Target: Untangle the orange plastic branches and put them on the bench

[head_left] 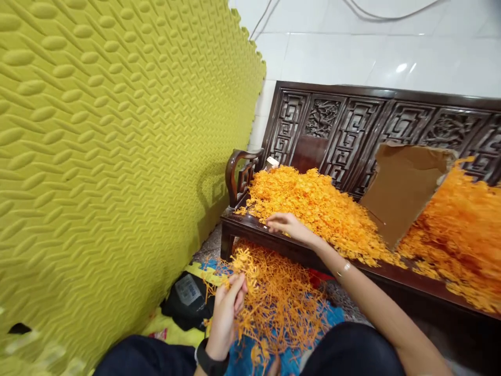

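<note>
My left hand is closed on a bunch of orange plastic sprues, held up over the pile on the floor. My right hand reaches out to the front edge of the dark wooden bench, fingers curled at the near edge of the heap of small orange pieces on the seat. Whether those fingers pinch a piece is unclear. A black watch is on my left wrist, a thin bracelet on my right.
Orange sprues cover a blue cloth on the floor between my knees. A cardboard sheet leans on the bench back, with another orange heap to its right. A yellow-green foam mat stands at left. A black packet lies by it.
</note>
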Demonstrator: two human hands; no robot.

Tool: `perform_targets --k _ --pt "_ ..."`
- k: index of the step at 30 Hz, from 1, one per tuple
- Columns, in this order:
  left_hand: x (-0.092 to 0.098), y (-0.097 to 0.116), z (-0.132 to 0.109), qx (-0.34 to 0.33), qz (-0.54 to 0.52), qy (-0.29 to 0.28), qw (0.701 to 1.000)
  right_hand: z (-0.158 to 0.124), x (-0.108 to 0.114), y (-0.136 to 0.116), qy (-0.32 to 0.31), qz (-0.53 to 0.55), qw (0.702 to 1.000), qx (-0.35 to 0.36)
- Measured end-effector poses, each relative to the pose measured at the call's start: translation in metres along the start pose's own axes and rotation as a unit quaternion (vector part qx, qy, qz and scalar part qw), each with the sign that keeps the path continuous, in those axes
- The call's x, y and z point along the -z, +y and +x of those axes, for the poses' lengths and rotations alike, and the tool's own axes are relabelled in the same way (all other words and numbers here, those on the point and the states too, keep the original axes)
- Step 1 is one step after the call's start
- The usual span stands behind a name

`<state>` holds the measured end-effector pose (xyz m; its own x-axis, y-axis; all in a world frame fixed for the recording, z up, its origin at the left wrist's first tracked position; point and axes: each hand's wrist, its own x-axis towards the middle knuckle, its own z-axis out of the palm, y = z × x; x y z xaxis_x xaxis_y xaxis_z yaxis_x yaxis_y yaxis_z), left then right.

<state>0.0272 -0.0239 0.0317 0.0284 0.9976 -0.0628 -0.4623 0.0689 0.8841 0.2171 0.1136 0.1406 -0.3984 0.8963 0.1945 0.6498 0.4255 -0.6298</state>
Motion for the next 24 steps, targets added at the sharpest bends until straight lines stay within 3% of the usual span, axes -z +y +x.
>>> perform_targets --k 2,6,12,15,19,24 --pt "-0.002 0.006 0.004 -0.011 0.018 -0.004 1.0 -0.022 -0.011 -0.025 -0.079 0.101 0.991 0.039" --pt "-0.01 0.017 0.006 -0.034 0.069 -0.013 0.997 -0.05 -0.021 -0.059 -0.1 0.144 0.983 0.055" --pt "-0.019 0.017 0.003 -0.036 0.123 -0.052 0.99 -0.055 -0.018 -0.065 -0.072 0.105 0.989 0.08" --pt "-0.019 0.017 0.001 -0.049 0.127 -0.055 0.989 -0.055 -0.012 -0.063 -0.058 0.159 0.984 0.049" --pt "-0.025 0.022 -0.002 -0.047 0.131 -0.057 0.989 -0.055 -0.012 -0.059 -0.045 0.342 0.938 -0.043" --pt "-0.038 0.016 -0.005 -0.034 0.102 -0.039 0.993 -0.054 -0.019 -0.053 -0.008 0.483 0.867 -0.127"
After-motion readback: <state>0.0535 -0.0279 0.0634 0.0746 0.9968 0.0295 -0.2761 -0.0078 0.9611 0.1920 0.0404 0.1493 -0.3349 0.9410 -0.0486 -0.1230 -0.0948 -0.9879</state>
